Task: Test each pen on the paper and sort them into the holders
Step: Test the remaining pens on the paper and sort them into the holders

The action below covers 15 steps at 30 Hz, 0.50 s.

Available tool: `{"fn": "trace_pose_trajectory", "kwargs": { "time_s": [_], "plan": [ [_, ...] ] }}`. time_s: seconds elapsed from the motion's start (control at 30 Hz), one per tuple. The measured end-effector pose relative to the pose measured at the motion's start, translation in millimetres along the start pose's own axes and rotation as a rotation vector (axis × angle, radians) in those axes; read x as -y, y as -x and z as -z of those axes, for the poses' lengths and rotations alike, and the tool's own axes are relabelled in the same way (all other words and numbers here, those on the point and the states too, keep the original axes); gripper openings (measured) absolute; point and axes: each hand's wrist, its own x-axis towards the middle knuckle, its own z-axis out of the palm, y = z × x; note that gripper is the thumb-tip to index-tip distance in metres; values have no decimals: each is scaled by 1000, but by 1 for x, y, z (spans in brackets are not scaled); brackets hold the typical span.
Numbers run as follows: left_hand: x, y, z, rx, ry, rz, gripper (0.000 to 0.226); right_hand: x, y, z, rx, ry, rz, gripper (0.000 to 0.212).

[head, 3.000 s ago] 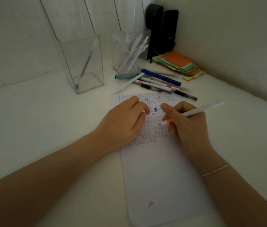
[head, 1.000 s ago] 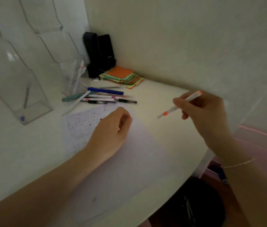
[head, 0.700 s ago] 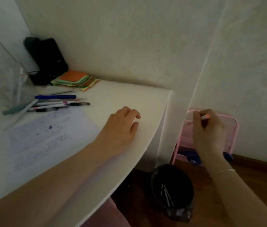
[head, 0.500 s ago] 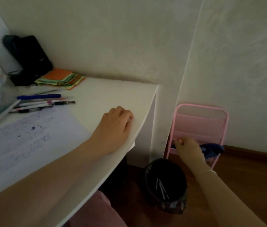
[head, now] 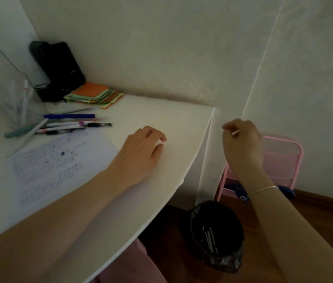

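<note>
- Head view, only cam we have: we see the left hand (head: 141, 152) lying palm down on the white desk (head: 171, 127), fingers loosely bent, gripping nothing, just right of the paper (head: 59, 160).
- Right hand (head: 242, 146) is raised off the desk's right edge, in front of the wall corner, above the pink wire rack (head: 284, 160). Fingers are curled; a short pale sliver shows betw. thumb and fingers, prob. the white pen (head: 235, 133). We take it the hand pinches that pen, but most of it is hidden.
- A thin bracelet (head: 263, 189) sits on the right wrist.
- Paper lies flat on the desk w/ rows of small test marks and one darker blue blot; left forearm crosses its lower right part.
- Loose pens (head: 69, 123) lie side by side just behind the paper's top edge: a dark blue one at the back, white and black ones nearer, a teal one at the left end.
- Clear holder (head: 8, 88) stands at far left, cut by the frame; a pale pen leans inside.
- Stack of colored notes (head: 95, 96), orange on top, sits by the wall; a black pouch (head: 59, 68) stands upright in the corner behind it.
- On the floor under the desk edge: black bin (head: 216, 235) w/ a few thin white sticks inside, prob. pens.
- A blue item (head: 243, 196) lies on the rack's low shelf; can't tell what it is.
</note>
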Motion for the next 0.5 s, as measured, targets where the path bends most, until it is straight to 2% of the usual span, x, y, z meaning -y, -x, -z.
{"fn": "trace_pose_trajectory", "kwargs": {
  "time_s": [0.1,0.2,0.33,0.5],
  "plan": [
    [32,15,25,-50,4,106,19,59,-4,-16,13,-100,157,19],
    [68,37,49,-77,-40,255,19,110,-1,-45,101,-151,269,21],
    [111,76,75,-119,-75,409,20,161,15,-96,367,-112,394,26],
    [151,119,86,-200,-112,448,14,205,44,-159,670,31,512,33]
  ]
}}
